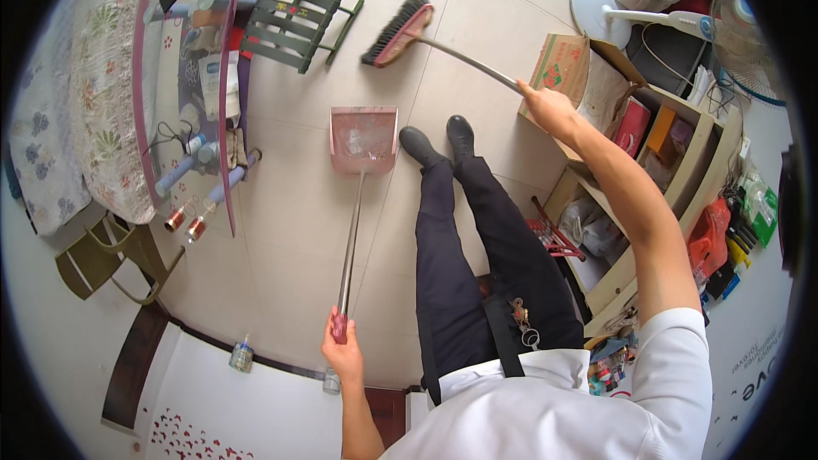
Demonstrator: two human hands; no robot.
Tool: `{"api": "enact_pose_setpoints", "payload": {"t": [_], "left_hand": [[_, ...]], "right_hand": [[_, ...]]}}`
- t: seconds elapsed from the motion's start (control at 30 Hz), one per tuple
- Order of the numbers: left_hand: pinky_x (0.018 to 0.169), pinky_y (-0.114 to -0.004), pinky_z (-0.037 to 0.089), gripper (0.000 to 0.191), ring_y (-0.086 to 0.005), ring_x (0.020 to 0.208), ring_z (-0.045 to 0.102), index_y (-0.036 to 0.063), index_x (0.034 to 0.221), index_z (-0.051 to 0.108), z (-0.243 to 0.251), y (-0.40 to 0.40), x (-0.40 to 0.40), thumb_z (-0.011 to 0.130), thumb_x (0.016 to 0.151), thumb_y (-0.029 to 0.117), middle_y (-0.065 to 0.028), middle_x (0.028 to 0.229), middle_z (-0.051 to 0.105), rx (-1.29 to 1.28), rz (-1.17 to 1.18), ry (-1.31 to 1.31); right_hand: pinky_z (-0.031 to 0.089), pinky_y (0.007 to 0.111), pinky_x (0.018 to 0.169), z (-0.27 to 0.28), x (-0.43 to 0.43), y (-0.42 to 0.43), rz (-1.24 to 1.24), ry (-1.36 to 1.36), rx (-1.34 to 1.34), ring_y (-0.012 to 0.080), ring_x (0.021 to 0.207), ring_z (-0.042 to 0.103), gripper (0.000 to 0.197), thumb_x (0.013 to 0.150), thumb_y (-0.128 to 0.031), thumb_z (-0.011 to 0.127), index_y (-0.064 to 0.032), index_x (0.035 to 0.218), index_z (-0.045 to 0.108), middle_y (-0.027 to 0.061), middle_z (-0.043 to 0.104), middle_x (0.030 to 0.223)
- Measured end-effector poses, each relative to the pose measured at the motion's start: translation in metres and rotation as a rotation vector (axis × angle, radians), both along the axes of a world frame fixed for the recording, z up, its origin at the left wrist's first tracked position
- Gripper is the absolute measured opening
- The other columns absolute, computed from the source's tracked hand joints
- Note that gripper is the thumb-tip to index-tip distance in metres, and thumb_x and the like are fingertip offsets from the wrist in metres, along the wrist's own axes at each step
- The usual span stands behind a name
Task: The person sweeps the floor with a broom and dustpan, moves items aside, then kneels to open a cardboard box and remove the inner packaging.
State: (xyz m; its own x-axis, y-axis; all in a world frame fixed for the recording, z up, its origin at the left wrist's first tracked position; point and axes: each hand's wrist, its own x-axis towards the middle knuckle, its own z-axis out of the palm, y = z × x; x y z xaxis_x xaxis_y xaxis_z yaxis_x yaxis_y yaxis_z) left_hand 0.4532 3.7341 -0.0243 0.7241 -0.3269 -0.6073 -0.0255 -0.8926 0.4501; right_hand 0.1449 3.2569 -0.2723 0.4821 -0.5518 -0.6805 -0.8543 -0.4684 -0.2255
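My left hand [344, 348] grips the red end of a metal handle that belongs to a long-handled dustpan [363, 134]. The worn pink pan lies on the tiled floor beside my dark shoes [418, 145], its mouth facing away from me. With my right hand [548, 112] I hold the metal pole of a broom [399, 32]. Its dark bristles and pink-brown head are on the floor beyond the pan, apart from it. Grey, scuffed residue shows on the pan's surface.
A green slatted folding stool [294, 16] stands beside a glass table with a pink edge [228, 96] on the left. At right are an open cardboard box [555, 67], a cluttered cabinet [604, 294] and a fan [601, 9]. Bottles [197, 227] stand near the table's end.
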Motion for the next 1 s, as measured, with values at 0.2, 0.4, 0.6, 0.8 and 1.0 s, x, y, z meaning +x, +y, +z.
{"api": "enact_pose_setpoints", "payload": {"t": [0.2, 0.4, 0.6, 0.8, 1.0], "left_hand": [[0.093, -0.032, 0.05, 0.039, -0.0198, 0.105, 0.064, -0.0094, 0.126, 0.058, -0.003, -0.015, -0.015, 0.066, 0.089, 0.001, -0.0163, 0.119, 0.066, -0.082, -0.014, -0.015], [0.085, -0.033, 0.053, 0.038, -0.0226, 0.095, 0.07, -0.0043, 0.125, 0.061, -0.008, -0.066, -0.012, 0.068, 0.088, 0.004, -0.0182, 0.106, 0.072, -0.059, -0.228, -0.04], [0.084, -0.032, 0.054, 0.036, -0.0247, 0.093, 0.072, -0.0053, 0.122, 0.062, -0.022, -0.144, 0.016, 0.069, 0.088, 0.006, -0.0203, 0.1, 0.072, -0.048, -0.452, -0.015], [0.083, -0.034, 0.053, 0.036, -0.0268, 0.091, 0.072, -0.0049, 0.119, 0.064, -0.034, -0.19, 0.027, 0.071, 0.086, 0.008, -0.0214, 0.1, 0.072, -0.093, -0.467, -0.015], [0.089, -0.031, 0.051, 0.034, -0.0206, 0.098, 0.07, -0.0059, 0.117, 0.064, -0.028, -0.207, 0.029, 0.071, 0.086, 0.007, -0.0163, 0.105, 0.073, -0.02, -0.45, -0.018]], "right_hand": [[0.051, 0.049, 0.083, 0.064, -0.094, 0.008, -0.178, -0.083, 0.147, 0.0427, 0.093, 0.066, 0.042, 0.098, -0.016, 0.047, -0.0041, 0.138, 0.049, 0.0268, 0.067, 0.104], [0.051, 0.033, 0.054, 0.058, -0.11, -0.017, -0.638, -0.219, 0.238, 0.0178, 0.056, 0.059, 0.046, 0.1, -0.022, 0.044, -0.0066, 0.144, 0.045, 0.0116, 0.061, 0.077], [0.041, 0.029, 0.035, 0.0, -0.07, -0.076, -0.89, -0.386, 0.264, 0.0121, 0.039, 0.046, 0.037, 0.1, -0.02, 0.04, -0.0007, 0.129, 0.05, 0.0022, 0.048, 0.058], [0.043, 0.031, 0.039, -0.076, -0.005, -0.007, -1.236, -0.38, 0.372, 0.0139, 0.043, 0.05, 0.02, 0.101, -0.023, 0.041, -0.005, 0.102, 0.05, 0.0029, 0.048, 0.059], [0.042, 0.032, 0.037, 0.022, 0.008, 0.213, -1.091, -0.259, 0.721, 0.0139, 0.042, 0.048, 0.049, 0.101, -0.024, 0.045, -0.0066, 0.146, 0.038, 0.0052, 0.05, 0.064]]}}
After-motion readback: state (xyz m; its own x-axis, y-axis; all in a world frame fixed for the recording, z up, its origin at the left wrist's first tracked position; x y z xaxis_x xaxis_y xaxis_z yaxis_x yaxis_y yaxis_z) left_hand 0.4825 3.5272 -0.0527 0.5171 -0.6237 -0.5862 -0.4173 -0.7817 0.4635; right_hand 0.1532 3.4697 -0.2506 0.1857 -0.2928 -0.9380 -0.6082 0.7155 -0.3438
